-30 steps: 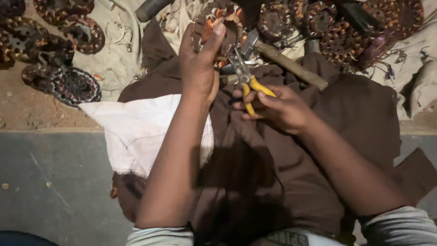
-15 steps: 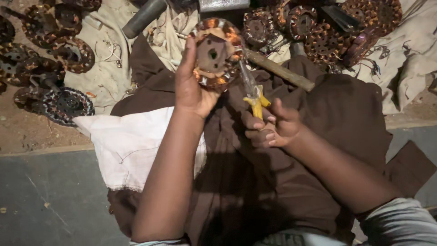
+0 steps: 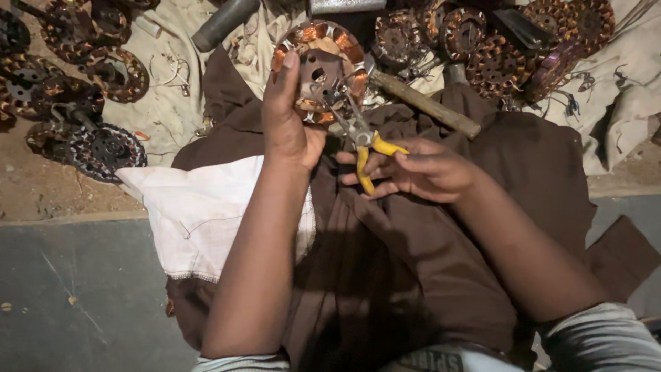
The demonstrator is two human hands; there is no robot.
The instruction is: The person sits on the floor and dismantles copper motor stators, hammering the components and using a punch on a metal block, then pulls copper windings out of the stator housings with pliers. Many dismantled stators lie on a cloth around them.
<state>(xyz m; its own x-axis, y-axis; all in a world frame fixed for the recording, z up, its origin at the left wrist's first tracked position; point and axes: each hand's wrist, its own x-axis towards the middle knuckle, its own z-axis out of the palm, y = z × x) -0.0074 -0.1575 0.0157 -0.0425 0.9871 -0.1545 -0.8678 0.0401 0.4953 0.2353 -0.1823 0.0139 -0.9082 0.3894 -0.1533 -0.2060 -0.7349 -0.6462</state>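
Copper-wound round motor stator (image 3: 318, 69) — gripped by left hand (image 3: 289, 127); right hand (image 3: 423, 169) squeezes yellow-handled metal pliers (image 3: 359, 141) against it.

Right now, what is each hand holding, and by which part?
The left hand grips a round copper-wound motor stator by its lower-left rim. The right hand holds pliers by their yellow handles, tips at the stator.

The floor (image 3: 76, 296) is grey and smooth — it has a few thin scratches. Past its edge lies brown dirt (image 3: 41, 196), and a pale cloth (image 3: 165, 103) covers the ground. The light is dim and warm.
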